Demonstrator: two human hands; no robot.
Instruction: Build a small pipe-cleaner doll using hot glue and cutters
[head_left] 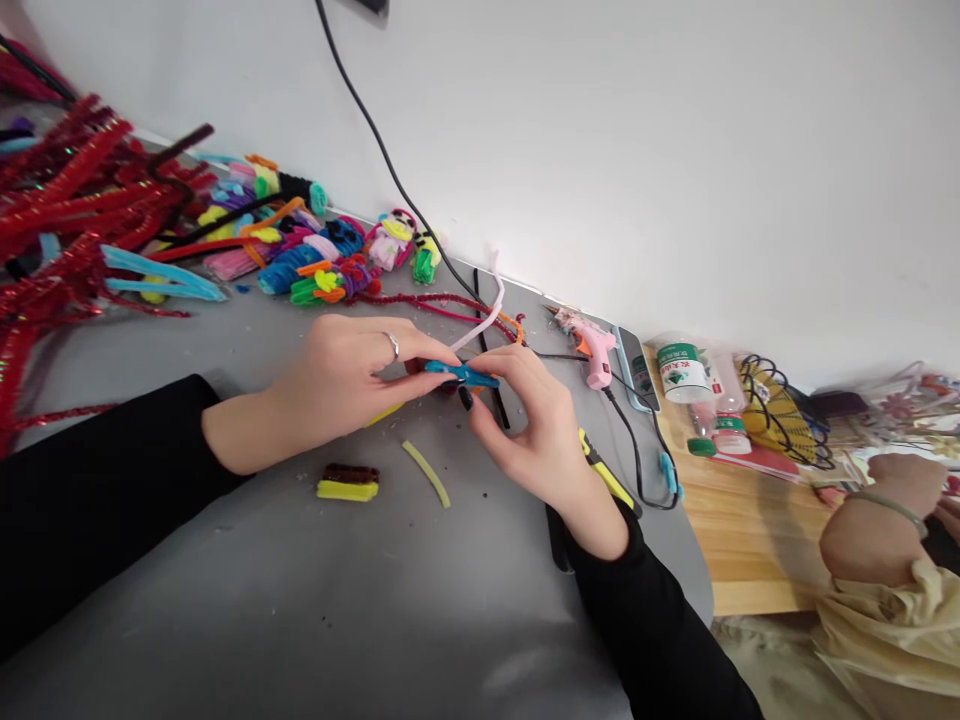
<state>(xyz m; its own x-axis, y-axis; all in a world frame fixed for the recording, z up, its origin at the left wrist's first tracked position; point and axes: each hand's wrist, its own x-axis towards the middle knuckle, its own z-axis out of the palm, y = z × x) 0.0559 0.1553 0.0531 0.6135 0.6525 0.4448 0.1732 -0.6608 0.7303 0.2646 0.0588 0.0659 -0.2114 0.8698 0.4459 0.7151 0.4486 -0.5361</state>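
Gray tabletop [247, 600]; on my feed, left hand [337, 380], right hand [540, 420], each grip pinching blue piece [459, 373]; pink glue gun [598, 352] at its three o'clock.

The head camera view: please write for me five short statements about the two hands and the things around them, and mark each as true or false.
1. The left hand and the right hand hold a blue piece. True.
2. The ring is on the right hand. False: the ring is on the left hand.
3. The pink glue gun lies left of the phone in the picture. True.
4. The green bottle cap is left of the pink glue gun. False: the green bottle cap is to its right.
5. A brown piece lies beside a yellow piece. True.
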